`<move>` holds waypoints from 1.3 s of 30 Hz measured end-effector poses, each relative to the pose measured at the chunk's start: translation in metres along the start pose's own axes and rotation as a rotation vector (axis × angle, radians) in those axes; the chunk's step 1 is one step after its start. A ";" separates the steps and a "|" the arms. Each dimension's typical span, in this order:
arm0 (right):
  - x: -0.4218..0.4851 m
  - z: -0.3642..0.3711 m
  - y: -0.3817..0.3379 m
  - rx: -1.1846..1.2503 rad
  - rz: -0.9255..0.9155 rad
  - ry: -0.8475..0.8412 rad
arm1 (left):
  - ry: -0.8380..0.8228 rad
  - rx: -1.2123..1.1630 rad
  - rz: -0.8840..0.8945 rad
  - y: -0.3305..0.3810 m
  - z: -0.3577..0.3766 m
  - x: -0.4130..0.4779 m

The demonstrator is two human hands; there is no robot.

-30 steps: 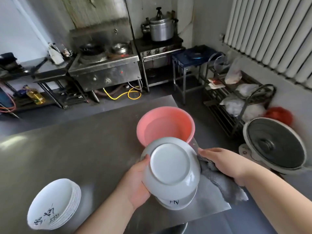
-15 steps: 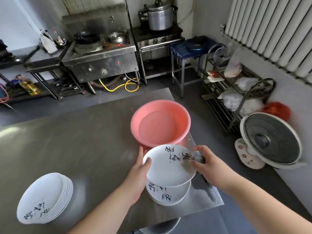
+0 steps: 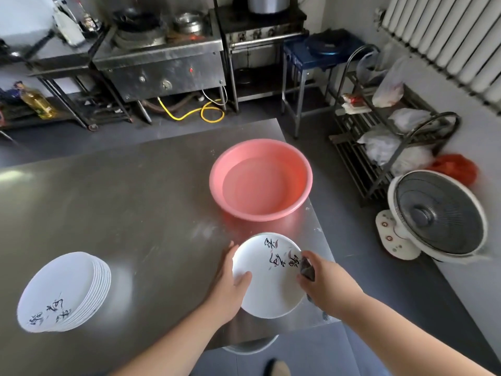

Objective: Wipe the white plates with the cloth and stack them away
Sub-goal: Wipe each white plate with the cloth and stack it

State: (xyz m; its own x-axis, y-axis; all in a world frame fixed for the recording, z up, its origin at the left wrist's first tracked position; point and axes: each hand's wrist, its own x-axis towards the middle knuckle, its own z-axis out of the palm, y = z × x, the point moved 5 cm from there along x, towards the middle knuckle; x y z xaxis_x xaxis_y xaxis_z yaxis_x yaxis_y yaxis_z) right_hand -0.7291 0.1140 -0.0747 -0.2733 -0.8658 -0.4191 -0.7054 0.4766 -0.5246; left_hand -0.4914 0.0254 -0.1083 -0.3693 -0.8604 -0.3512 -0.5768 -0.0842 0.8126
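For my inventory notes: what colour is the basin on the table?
The basin is plain salmon pink, with no pattern; the head view shows it best.

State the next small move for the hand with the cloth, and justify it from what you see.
Probably sweep the cloth across the plate towards the left hand. The plate lies face up, the left hand grips its left rim with the thumb on top, and the right hand pinches the dark cloth at the right rim, so a wipe looks ready to start.
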 end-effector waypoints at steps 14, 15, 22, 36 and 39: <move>0.003 -0.049 -0.001 -0.159 0.031 0.160 | -0.029 0.112 -0.024 -0.001 -0.016 0.017; 0.004 -0.057 -0.003 -0.166 0.023 0.196 | -0.029 0.111 -0.013 -0.002 -0.024 0.016; 0.030 -0.057 -0.067 -0.253 -0.070 0.221 | 0.132 0.138 -0.005 -0.021 -0.117 0.003; 0.076 0.115 -0.322 -0.409 -0.397 -0.072 | 0.483 0.473 -0.337 -0.176 -0.379 -0.086; 0.076 0.158 -0.364 -0.397 -0.386 -0.134 | 0.496 0.445 -0.394 -0.216 -0.411 -0.103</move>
State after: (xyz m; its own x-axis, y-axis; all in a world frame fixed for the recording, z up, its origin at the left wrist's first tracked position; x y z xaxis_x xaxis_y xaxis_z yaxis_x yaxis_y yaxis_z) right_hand -0.3896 -0.1017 -0.0329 0.1200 -0.9266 -0.3563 -0.9367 0.0133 -0.3500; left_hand -0.0287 -0.0741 -0.0564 0.2330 -0.9421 -0.2410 -0.8752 -0.3112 0.3704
